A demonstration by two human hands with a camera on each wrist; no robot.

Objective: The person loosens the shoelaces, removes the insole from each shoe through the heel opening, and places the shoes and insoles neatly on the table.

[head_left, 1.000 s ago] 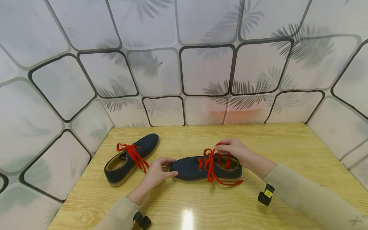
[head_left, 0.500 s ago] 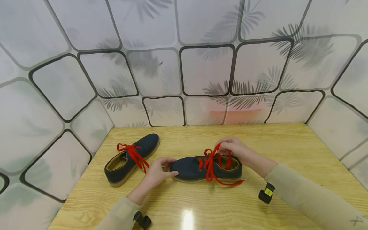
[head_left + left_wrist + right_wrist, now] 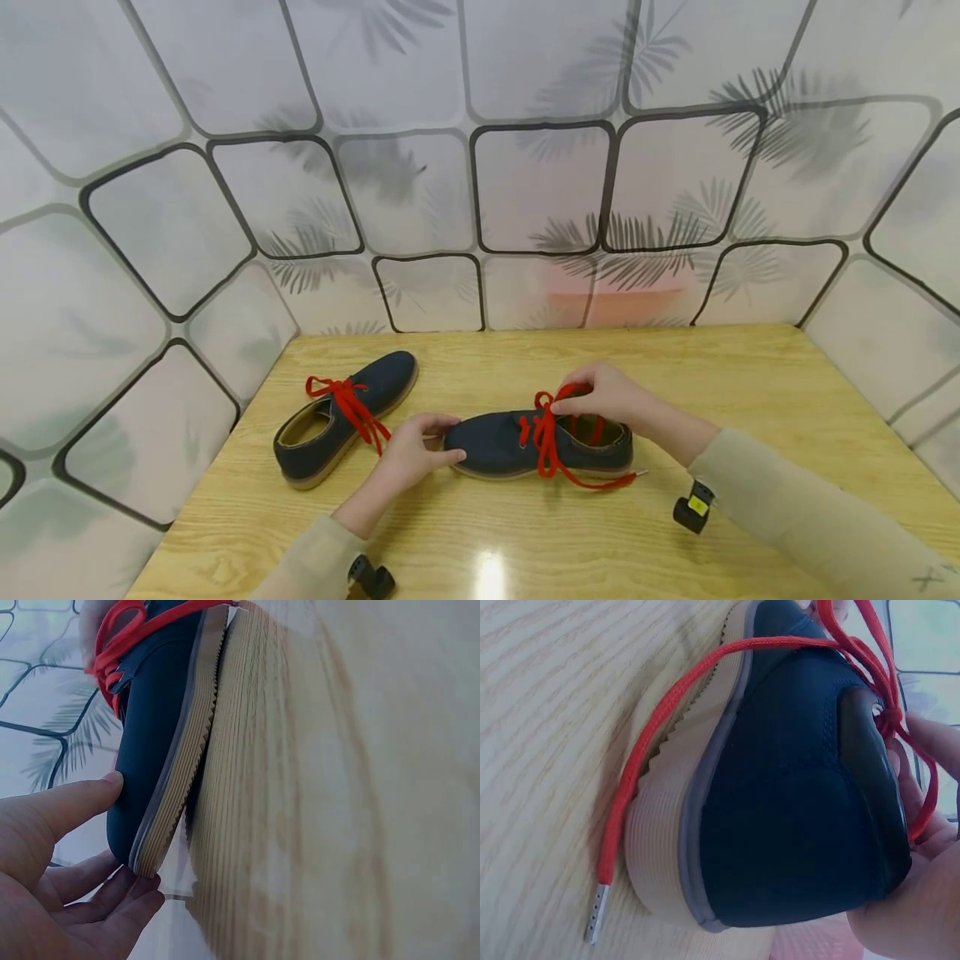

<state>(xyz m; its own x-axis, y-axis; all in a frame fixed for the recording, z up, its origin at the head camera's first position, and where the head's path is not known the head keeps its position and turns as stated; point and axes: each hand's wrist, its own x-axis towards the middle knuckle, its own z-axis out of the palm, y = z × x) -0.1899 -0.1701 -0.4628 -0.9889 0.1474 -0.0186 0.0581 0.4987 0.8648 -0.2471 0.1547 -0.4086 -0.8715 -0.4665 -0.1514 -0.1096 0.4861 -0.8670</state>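
Note:
A navy shoe (image 3: 491,442) lies sole-down on the wooden table, toe to the left. Around its toe, my left hand (image 3: 408,454) holds it, thumb on the near side. In the left wrist view, the thumb (image 3: 86,802) presses the upper and the fingers curl by the sole's tip. Red shoelace (image 3: 550,454) is tied in a bow over the shoe's throat. My right hand (image 3: 611,396) pinches this lace close to the knot (image 3: 889,718), above the shoe's opening. One lace end with a metal tip (image 3: 595,915) trails along the near side onto the table.
A matching navy shoe (image 3: 386,383) with a tied red bow stands at the left, toe pointing to the back right. Patterned panels (image 3: 540,187) enclose the wooden tabletop (image 3: 720,367) at the back and both sides.
My right hand has shifted left and slightly down, from over the opening to the bow's knot, with the lace in its fingers. My left hand has stayed at the toe.

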